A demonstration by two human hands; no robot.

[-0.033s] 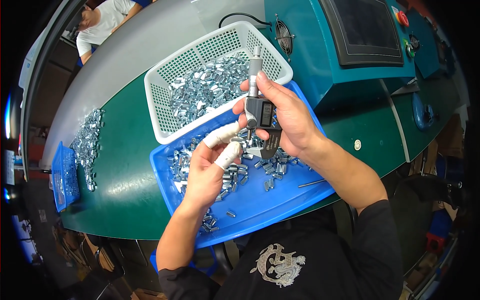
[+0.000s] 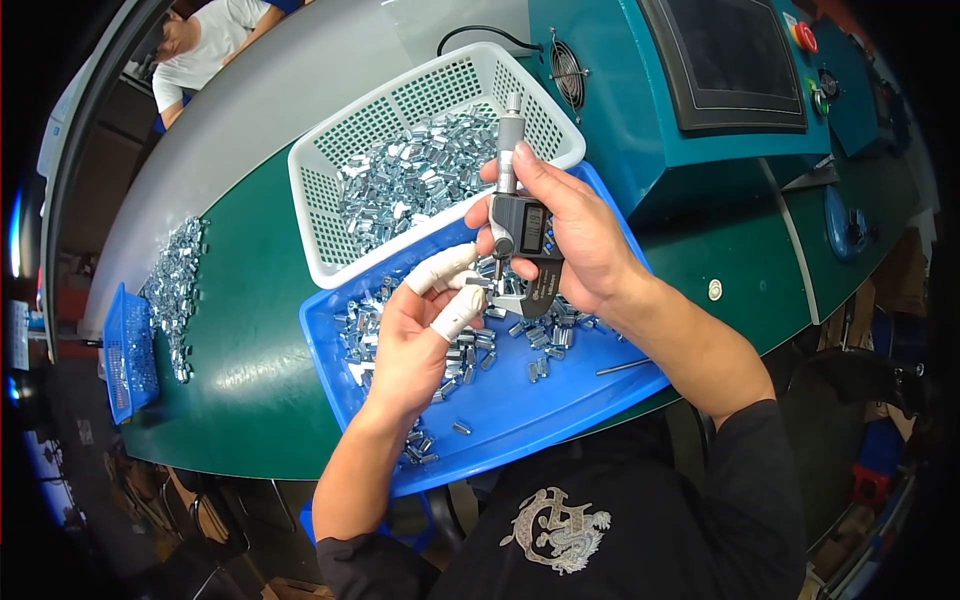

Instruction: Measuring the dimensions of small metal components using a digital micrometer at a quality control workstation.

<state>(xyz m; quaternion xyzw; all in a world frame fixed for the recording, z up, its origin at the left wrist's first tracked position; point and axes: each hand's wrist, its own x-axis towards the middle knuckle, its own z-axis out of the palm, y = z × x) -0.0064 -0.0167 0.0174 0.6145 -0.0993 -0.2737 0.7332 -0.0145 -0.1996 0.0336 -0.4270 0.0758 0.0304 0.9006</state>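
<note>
In my right hand [image 2: 575, 225] is a digital micrometer [image 2: 524, 225] with a dark frame, a small display and a silver thimble pointing away from me. My right thumb rests along its sleeve and the fingers wrap round behind it. My left hand [image 2: 415, 335], thumb and forefinger covered in white tape, pinches a small silvery metal sleeve [image 2: 480, 283] at the micrometer's jaws. Whether both jaws touch the piece is too small to tell. Below both hands lies a blue tray [image 2: 500, 440] with many loose metal sleeves [image 2: 545, 335] like it.
Behind the tray, a white perforated basket [image 2: 310, 215] holds a heap of similar pieces. More lie on the green table [image 2: 250, 380] beside a small blue basket [image 2: 118, 345] at left. A teal machine [image 2: 610, 130] with a screen stands at right. Another person [image 2: 205, 55] sits at far left.
My left fingertips have shifted slightly, and more of the metal sleeve shows between them at the jaws. My right hand and the micrometer stay put.
</note>
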